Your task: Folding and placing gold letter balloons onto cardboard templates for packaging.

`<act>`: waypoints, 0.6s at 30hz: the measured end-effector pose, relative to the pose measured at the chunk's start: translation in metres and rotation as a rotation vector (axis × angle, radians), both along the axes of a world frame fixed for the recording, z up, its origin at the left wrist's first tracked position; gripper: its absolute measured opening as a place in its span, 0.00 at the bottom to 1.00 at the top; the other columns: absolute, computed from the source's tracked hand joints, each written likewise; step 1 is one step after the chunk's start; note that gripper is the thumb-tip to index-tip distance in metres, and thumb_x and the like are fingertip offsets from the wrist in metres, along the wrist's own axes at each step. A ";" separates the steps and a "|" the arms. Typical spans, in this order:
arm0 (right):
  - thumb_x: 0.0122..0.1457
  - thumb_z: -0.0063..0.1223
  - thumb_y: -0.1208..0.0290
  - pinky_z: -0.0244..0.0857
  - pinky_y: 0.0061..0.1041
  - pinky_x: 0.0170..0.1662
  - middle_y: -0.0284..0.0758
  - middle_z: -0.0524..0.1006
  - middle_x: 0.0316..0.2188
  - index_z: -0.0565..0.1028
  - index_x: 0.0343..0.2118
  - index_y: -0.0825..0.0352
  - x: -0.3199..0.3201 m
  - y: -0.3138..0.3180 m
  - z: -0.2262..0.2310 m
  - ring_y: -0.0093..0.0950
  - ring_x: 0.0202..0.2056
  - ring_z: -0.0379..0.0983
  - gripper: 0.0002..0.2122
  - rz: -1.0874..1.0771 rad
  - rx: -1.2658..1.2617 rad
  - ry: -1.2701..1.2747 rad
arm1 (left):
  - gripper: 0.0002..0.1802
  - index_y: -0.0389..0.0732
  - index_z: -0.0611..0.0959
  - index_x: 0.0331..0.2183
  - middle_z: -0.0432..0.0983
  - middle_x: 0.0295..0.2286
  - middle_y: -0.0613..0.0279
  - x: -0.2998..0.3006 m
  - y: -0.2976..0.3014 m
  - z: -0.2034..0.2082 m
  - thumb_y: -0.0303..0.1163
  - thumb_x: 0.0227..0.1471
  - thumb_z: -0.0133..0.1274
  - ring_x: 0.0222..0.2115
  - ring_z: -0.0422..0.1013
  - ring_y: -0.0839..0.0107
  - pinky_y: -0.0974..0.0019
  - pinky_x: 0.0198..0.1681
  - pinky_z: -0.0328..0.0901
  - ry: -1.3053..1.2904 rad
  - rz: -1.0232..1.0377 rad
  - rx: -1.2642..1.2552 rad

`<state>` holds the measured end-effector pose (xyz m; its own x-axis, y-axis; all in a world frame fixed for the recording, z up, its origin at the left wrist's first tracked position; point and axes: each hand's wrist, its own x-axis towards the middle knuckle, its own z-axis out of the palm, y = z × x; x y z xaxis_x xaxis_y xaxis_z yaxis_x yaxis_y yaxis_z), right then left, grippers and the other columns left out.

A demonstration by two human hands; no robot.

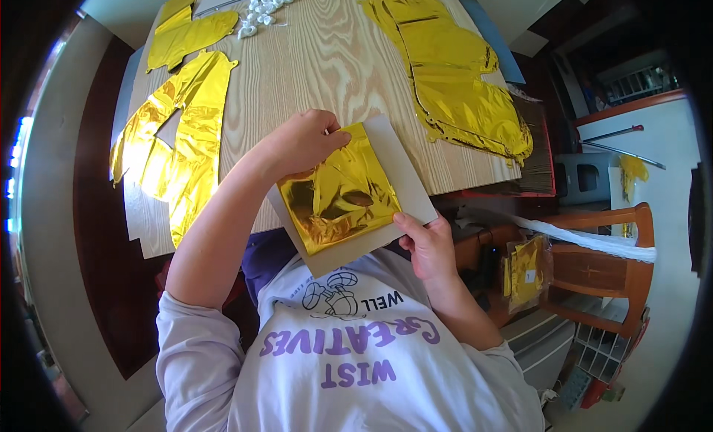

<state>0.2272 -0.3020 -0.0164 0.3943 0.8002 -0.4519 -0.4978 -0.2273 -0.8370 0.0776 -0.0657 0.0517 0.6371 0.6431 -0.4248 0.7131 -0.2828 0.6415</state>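
Looks like your right hand point(427, 243) has a solid grip on the pale card point(405, 168): thumb on top by the foil's 4 o'clock corner, other fingers tucked round the edge and underneath. Your left hand point(306, 141) is at about 11 o'clock on the folded gold foil point(338, 183), fingers bunched close together by its top edge. Can't tell from here if you're actually pinching the foil or just pressing on it, sorry.

The foil is a creased, shiny square lying on the card, with a border of card showing round it. The whole thing is tilted, right between you and the near edge of the worktop point(319, 68); can't really say whether the card touches the wood.

Going round from the card: a big gold foil shape point(204, 105) lies flat on the worktop at 10 o'clock, with a smaller gold piece point(200, 35) further out, between 10 and 11. At 11 you've got a cluster of shiny whitish bits point(264, 9). Between 1 and 2 there's another large gold foil sheet point(453, 68), wrinkled. Off the worktop, near 4, a clear packet with gold foil inside point(527, 272) is beside the wooden chair point(637, 280).
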 end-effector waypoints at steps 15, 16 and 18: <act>0.62 0.62 0.60 0.63 0.16 0.20 0.31 0.79 0.27 0.78 0.40 0.69 -0.003 0.004 -0.002 0.19 0.17 0.72 0.15 -0.078 -0.029 -0.025 | 0.16 0.34 0.79 0.42 0.78 0.24 0.65 -0.025 0.001 0.003 0.39 0.61 0.56 0.19 0.69 0.81 0.72 0.22 0.62 -0.035 0.089 -0.155; 0.62 0.62 0.60 0.63 0.16 0.20 0.31 0.79 0.27 0.78 0.40 0.69 -0.003 0.003 -0.002 0.19 0.17 0.72 0.15 -0.073 -0.026 -0.022 | 0.16 0.34 0.79 0.42 0.78 0.24 0.65 -0.025 -0.001 0.004 0.38 0.61 0.56 0.20 0.70 0.80 0.72 0.22 0.63 -0.031 0.090 -0.143; 0.61 0.62 0.60 0.62 0.16 0.20 0.31 0.80 0.27 0.78 0.40 0.69 -0.004 0.004 0.001 0.19 0.17 0.72 0.15 -0.063 -0.014 -0.015 | 0.16 0.34 0.80 0.42 0.79 0.25 0.64 -0.025 -0.001 0.004 0.38 0.61 0.56 0.21 0.71 0.80 0.71 0.23 0.64 -0.029 0.085 -0.132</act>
